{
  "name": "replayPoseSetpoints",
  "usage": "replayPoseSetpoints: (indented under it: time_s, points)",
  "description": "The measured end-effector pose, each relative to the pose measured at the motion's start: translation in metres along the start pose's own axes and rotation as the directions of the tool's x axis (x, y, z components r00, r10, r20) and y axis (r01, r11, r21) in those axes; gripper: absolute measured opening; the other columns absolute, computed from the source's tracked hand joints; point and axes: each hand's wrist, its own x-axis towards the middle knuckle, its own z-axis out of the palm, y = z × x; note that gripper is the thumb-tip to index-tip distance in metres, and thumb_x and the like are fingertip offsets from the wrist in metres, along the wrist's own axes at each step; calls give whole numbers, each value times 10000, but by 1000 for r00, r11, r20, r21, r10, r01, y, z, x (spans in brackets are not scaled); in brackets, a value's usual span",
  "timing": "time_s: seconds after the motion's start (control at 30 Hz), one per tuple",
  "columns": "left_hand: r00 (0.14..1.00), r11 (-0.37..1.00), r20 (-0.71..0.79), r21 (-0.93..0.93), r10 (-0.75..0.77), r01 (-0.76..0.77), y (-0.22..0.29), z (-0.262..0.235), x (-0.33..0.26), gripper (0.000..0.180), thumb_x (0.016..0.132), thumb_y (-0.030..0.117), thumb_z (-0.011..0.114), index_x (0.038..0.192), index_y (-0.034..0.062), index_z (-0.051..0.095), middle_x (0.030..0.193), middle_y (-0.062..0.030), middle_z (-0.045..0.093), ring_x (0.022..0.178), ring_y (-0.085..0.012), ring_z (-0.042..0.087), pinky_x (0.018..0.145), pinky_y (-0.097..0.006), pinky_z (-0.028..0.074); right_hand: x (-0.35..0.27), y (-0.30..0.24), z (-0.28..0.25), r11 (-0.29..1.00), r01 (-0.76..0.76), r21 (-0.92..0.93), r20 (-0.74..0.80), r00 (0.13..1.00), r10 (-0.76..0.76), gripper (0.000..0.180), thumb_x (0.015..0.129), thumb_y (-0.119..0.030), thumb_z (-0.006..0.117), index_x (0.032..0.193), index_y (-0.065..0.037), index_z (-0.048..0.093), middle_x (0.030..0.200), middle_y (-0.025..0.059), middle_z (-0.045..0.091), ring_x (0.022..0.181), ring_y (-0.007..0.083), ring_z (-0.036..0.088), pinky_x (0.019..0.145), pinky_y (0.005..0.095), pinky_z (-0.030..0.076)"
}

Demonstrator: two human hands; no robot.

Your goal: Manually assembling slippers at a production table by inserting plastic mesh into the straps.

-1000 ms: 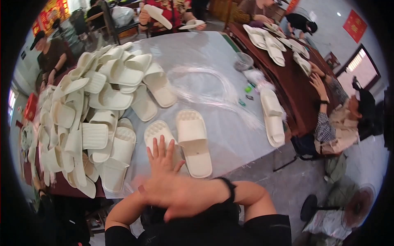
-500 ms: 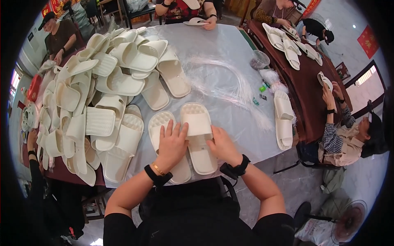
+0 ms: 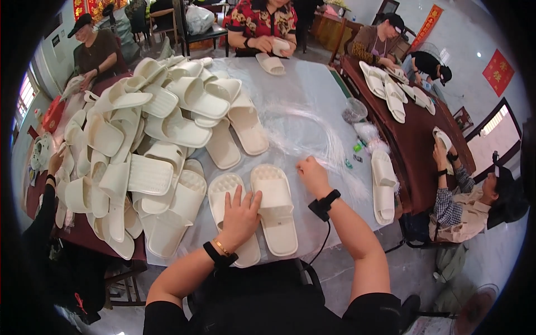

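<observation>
Two cream slippers lie side by side before me, a left one and a right one, toes pointing away. My left hand lies over the left slipper's strap, fingers spread, their tips close to the right slipper's strap. My right hand is off the slippers, just beyond the right one, over the plastic-covered table. Its fingers are curled together near a bundle of thin clear strands. Whether anything is pinched in them is too small to make out.
A large heap of cream slippers fills the left of the table. At the right edge lie another slipper pair, a clear cup and small green items. Several people work at and around the tables, handling slippers.
My right hand has left the right slipper's strap and moved forward toward the clear strands. My left hand stays on the slippers. The view has tilted up, showing more of the person opposite.
</observation>
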Motion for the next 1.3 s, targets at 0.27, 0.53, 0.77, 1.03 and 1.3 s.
replayPoseSetpoints:
  time_s: [0.27, 0.53, 0.77, 1.03, 1.3]
  points:
    - [984, 997, 179, -75, -2, 16, 5, -29, 14, 632, 752, 246, 714, 1319, 90, 483, 1284, -158, 524, 1287, -414, 395, 1034, -621, 300, -4, -3, 0, 999, 33, 25, -137, 990, -29, 121, 846, -152, 575, 891, -70, 652, 951, 151, 592, 842, 350, 624, 727, 457, 520]
    - [967, 946, 244, -324, 66, 18, 8, -27, 70, 487, 755, 255, 710, 1173, 39, 583, 1178, -169, 584, 1131, -345, 543, 944, -448, 440, -2, 1, 10, 999, 53, 2, -69, 996, -53, 138, 828, -129, 545, 822, -35, 647, 885, 180, 607, 846, 370, 619, 730, 465, 513]
    - [981, 963, 164, -265, 99, -53, 13, 13, 123, 472, 815, 194, 646, 1252, 57, 530, 1179, -169, 574, 1070, -345, 569, 884, -421, 482, -1, 9, 4, 974, 33, 226, -76, 997, -16, 157, 842, -177, 586, 884, -59, 680, 917, 164, 631, 874, 349, 615, 768, 442, 496]
    - [973, 973, 103, -120, 209, -196, 12, 56, 147, 123, 800, 147, 628, 864, 49, 663, 859, -138, 630, 856, -325, 613, 766, -421, 495, 1, 17, 7, 957, 91, 275, -78, 994, -73, 150, 836, -169, 601, 871, -62, 700, 933, 157, 646, 865, 349, 616, 763, 430, 498]
    - [979, 942, -91, -267, 185, -203, 25, 33, 138, 89, 801, 132, 619, 797, 46, 644, 766, -123, 611, 773, -330, 600, 704, -432, 478, 3, 17, 13, 948, 108, 298, -78, 993, -89, 149, 828, -139, 601, 906, -53, 694, 936, 155, 621, 878, 344, 602, 778, 416, 489]
